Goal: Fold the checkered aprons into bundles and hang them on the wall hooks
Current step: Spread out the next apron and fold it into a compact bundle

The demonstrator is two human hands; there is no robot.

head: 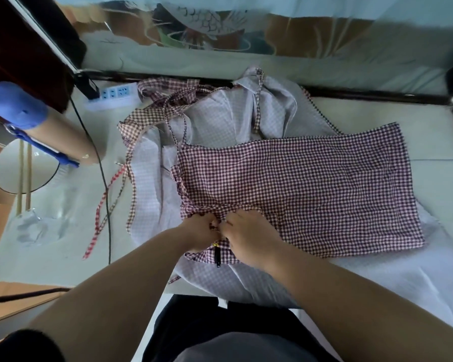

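head view: a dark-checked apron (311, 184) is laid flat at the centre of the bench (71, 257), folded into a broad rectangle with its long side running from 9 to 3 o'clock. it rests on a heap of further checked cloth (220, 121), turned pale side up, which spreads out from under it toward 12 and 6 o'clock. tangled checked straps (168, 100) are noted on the heap at 11 o'clock.

the left grip (199, 235) and the right grip (249, 239) are brought together, touching, at the apron's near edge at 7 o'clock. both are clenched on a small gather of the apron's checked cloth, pinched between curled fingers. whether a strap is also held cannot be told. a black zip (217, 254) is seen just below the two grips, at 6 o'clock.

a red-checked strap (107, 205) lies loose on the bench at 9 o'clock, crossed by a black cable (100, 163). a white power strip (113, 96) is recorded at 11 o'clock. a cardboard tube (71, 142) with a blue cap (16, 105) lies at 10 o'clock, and a white bowl (11, 173) with chopsticks (24, 178) across it is at 9 o'clock.
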